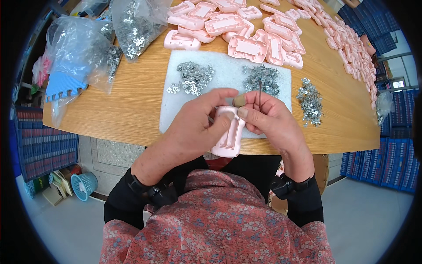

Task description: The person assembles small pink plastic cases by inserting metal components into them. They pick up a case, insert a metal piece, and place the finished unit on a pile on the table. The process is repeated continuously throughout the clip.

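A pink plastic casing point(228, 137) with a long recessed slot is held upright at the table's front edge. My left hand point(189, 121) is closed round its left side, the thumb lying across its upper part. My right hand point(274, 121) pinches near the casing's top right corner, and a thin dark rod-like tool point(260, 90) sticks up from between its fingers. A tan cover point(239, 100) wraps one right fingertip. Whether a small metal piece sits between the fingertips is hidden. Just beyond my hands, small metal clips lie in a left pile point(193, 75) and a right pile point(263, 79).
The piles rest on a white foam sheet point(228, 59). Another heap of metal clips point(310, 103) lies on the wooden table point(140, 101) to the right. Many pink casings point(248, 47) spread along the far side. Plastic bags of metal parts point(136, 31) stand far left.
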The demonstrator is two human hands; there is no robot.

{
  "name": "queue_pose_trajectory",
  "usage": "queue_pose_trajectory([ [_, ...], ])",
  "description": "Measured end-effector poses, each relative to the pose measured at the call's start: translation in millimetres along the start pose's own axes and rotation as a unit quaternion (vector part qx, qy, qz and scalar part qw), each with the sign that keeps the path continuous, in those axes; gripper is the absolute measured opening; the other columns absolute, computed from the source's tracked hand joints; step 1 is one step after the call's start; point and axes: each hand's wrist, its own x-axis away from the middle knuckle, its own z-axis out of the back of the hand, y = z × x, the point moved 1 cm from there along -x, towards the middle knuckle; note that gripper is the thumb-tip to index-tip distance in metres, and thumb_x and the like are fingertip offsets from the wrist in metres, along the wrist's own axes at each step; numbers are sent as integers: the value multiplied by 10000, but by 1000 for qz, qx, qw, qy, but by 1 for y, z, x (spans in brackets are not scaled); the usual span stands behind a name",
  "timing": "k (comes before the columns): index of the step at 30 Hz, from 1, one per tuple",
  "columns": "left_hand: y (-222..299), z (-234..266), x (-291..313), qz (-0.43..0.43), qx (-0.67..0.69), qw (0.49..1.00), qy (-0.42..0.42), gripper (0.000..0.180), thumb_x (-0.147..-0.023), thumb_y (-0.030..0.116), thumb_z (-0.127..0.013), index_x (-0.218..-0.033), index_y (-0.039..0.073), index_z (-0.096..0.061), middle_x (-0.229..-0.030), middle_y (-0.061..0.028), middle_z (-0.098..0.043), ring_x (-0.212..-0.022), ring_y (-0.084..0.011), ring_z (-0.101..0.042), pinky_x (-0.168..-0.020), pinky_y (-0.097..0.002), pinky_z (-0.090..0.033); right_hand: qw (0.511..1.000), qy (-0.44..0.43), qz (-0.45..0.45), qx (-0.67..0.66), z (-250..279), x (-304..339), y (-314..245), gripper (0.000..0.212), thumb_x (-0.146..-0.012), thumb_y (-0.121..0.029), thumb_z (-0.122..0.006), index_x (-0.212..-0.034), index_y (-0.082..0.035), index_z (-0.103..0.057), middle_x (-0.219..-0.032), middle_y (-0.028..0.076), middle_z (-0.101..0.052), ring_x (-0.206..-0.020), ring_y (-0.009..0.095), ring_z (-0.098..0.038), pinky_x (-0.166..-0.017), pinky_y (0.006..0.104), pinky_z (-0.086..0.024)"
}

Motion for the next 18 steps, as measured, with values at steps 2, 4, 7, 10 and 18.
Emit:
queue_pose_trajectory([
  [2, 5, 0, -1, -40, -84, 996, -10, 393, -958, 77, -538, -1341, -1, -500, -1011, -120, -636, -799, -194, -625, -729, -297, -509, 1000, 3, 20, 12, -3, 0, 0, 190, -939, -152, -681, -1061, -27, -609, -829, -45, -585, -691, 23, -502, -617, 183, -417],
  [4, 11, -2, -3, -83, -181, 980, 1, 397, -935, 57, -553, -1324, -9, -510, -986, -140, -623, -817, -203, -623, -747, -313, -506, 999, 9, 34, 24, -3, 1, 0, 180, -940, -148, -679, -1048, -28, -598, -830, -43, -582, -692, 24, -505, -620, 186, -420],
  [7, 11, -5, -4, -109, -241, 965, 3, 398, -890, 77, -565, -1274, -24, -533, -1008, -268, -623, -865, -439, -619, -786, -440, -518, 999, 18, 43, 11, -3, 2, 3, 173, -948, -143, -668, -1051, -29, -587, -839, -39, -584, -704, 27, -517, -629, 189, -427],
  [10, 1, -7, -8, -157, -260, 952, 48, 324, -929, 88, -519, -1231, -28, -542, -936, -208, -610, -800, -367, -621, -746, -429, -515, 997, 39, 46, -41, -6, 6, 1, 188, -952, -130, -661, -1088, -26, -582, -840, -36, -589, -719, 29, -530, -639, 192, -435],
  [18, -8, 3, -3, 117, 409, 904, -36, 377, -1014, 262, -483, -1280, -3, -509, -908, -29, -534, -720, -110, -517, -604, -262, -429, 985, 78, 150, -22, -20, 9, 11, 308, -924, -60, -685, -1199, 4, -562, -835, -41, -587, -743, 27, -534, -663, 200, -450],
])
